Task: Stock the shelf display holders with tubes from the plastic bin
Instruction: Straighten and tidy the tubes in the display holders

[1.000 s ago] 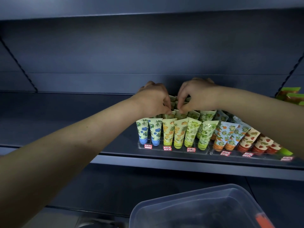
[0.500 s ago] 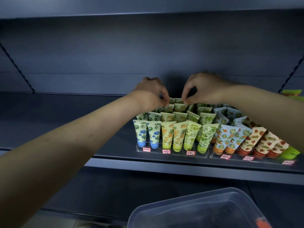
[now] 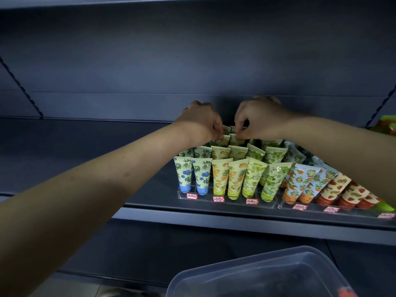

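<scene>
Patterned tubes stand cap-down in rows in a clear display holder (image 3: 231,203) on the dark shelf: blue-flower tubes (image 3: 186,175), yellow-fruit tubes (image 3: 220,176) and green-fruit tubes (image 3: 275,181). My left hand (image 3: 198,123) and my right hand (image 3: 260,121) meet over the back rows of the yellow-fruit column. Each hand pinches the crimped top of a back-row tube (image 3: 232,139) between thumb and fingertips. The translucent plastic bin (image 3: 267,273) sits below, at the bottom edge of the view.
A second clear holder (image 3: 321,210) to the right carries orange-flower tubes (image 3: 300,183) and strawberry tubes (image 3: 340,189), leaning left. Red price labels (image 3: 218,199) line the holder fronts. An orange item (image 3: 347,293) shows in the bin's corner. The shelf stretches left of the holder.
Both hands have shifted from the middle rows toward the back rows of the yellow-fruit tubes, staying close together with fingertips pinched.
</scene>
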Demonstrator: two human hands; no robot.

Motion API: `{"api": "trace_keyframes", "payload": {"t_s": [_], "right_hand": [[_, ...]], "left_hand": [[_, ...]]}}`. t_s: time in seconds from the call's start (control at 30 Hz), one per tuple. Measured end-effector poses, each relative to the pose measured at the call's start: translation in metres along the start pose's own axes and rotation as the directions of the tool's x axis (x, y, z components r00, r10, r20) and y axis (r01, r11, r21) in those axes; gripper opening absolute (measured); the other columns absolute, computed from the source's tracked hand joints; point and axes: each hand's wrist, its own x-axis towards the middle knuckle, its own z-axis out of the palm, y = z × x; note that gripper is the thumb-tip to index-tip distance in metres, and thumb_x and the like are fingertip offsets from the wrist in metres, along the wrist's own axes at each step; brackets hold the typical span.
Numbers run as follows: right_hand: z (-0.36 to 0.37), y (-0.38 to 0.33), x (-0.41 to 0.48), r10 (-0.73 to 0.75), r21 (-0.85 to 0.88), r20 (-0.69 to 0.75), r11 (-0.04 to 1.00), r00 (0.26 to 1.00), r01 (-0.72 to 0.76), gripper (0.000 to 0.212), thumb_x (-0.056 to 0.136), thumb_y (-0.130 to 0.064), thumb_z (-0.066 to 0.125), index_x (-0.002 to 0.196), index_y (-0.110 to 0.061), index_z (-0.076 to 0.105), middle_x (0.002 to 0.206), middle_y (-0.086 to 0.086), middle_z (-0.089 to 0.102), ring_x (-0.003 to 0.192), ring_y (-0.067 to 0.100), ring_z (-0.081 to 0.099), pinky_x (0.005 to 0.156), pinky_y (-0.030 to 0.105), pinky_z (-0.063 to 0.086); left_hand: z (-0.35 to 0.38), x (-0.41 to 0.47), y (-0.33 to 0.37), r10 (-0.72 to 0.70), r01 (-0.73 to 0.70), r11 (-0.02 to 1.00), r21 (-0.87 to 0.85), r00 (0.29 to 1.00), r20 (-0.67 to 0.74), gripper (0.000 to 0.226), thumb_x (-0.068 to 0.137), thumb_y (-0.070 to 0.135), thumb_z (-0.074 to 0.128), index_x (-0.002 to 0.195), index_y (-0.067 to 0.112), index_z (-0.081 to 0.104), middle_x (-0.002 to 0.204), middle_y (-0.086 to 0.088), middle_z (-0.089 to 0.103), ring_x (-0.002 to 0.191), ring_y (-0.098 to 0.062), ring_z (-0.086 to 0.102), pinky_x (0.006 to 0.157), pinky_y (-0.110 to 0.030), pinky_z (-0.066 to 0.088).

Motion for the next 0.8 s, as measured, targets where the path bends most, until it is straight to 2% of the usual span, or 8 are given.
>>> {"api": "trace_keyframes", "payload": {"t_s": [0.1, 0.4, 0.6, 0.7, 0.8], "right_hand": [[-0.003, -0.001, -0.001, -0.005, 0.013, 0.015, 1.0, 1.0, 0.005, 0.006, 0.079, -0.031, 0.071, 0.073, -0.029, 0.068, 0.104, -0.013, 0.063, 0.115, 0.017, 0.045, 0.1, 0.037, 0.024], [-0.007, -0.003, -0.005, -0.009, 0.021, 0.039, 1.0, 0.999, 0.008, 0.013, 0.078, -0.032, 0.071, 0.069, -0.034, 0.063, 0.103, -0.015, 0.063, 0.113, 0.015, 0.048, 0.104, 0.039, 0.025], [-0.021, 0.006, 0.001, 0.009, 0.113, 0.023, 0.993, 1.0, -0.012, 0.007, 0.075, -0.039, 0.072, 0.073, -0.032, 0.069, 0.095, -0.012, 0.067, 0.101, 0.012, 0.054, 0.101, 0.043, 0.035], [-0.025, 0.013, 0.007, 0.033, 0.103, 0.009, 0.994, 0.999, -0.034, 0.004, 0.075, -0.035, 0.072, 0.073, -0.033, 0.069, 0.093, -0.012, 0.067, 0.101, 0.012, 0.054, 0.099, 0.043, 0.036], [-0.018, 0.016, 0.012, 0.052, 0.052, 0.02, 0.997, 0.998, -0.053, 0.004, 0.076, -0.035, 0.072, 0.078, -0.033, 0.069, 0.096, -0.012, 0.066, 0.102, 0.012, 0.052, 0.095, 0.039, 0.034]], "left_hand": [[-0.003, -0.001, 0.002, 0.009, -0.009, 1.0, -0.003, 1.0, 0.001, 0.009, 0.086, 0.033, 0.066, 0.09, 0.027, 0.072, 0.122, 0.002, 0.053, 0.125, -0.025, 0.032, 0.105, -0.041, 0.034], [-0.005, -0.004, 0.002, 0.005, -0.005, 1.0, -0.001, 1.0, 0.015, 0.008, 0.086, 0.034, 0.066, 0.089, 0.029, 0.071, 0.121, 0.002, 0.054, 0.125, -0.023, 0.033, 0.104, -0.039, 0.036], [-0.017, -0.002, -0.005, 0.022, -0.025, 0.996, -0.083, 0.999, -0.036, 0.011, 0.084, 0.031, 0.067, 0.09, 0.027, 0.075, 0.113, 0.004, 0.061, 0.111, -0.017, 0.053, 0.097, -0.033, 0.044], [-0.022, 0.004, -0.007, 0.034, -0.04, 0.996, -0.08, 0.997, -0.075, 0.009, 0.086, 0.029, 0.066, 0.091, 0.029, 0.073, 0.115, 0.006, 0.057, 0.117, -0.018, 0.045, 0.1, -0.036, 0.041], [-0.019, 0.013, -0.005, 0.053, -0.057, 0.997, -0.057, 0.997, -0.064, 0.012, 0.085, 0.031, 0.067, 0.097, 0.03, 0.07, 0.114, 0.007, 0.054, 0.121, -0.019, 0.041, 0.1, -0.032, 0.038]]}}
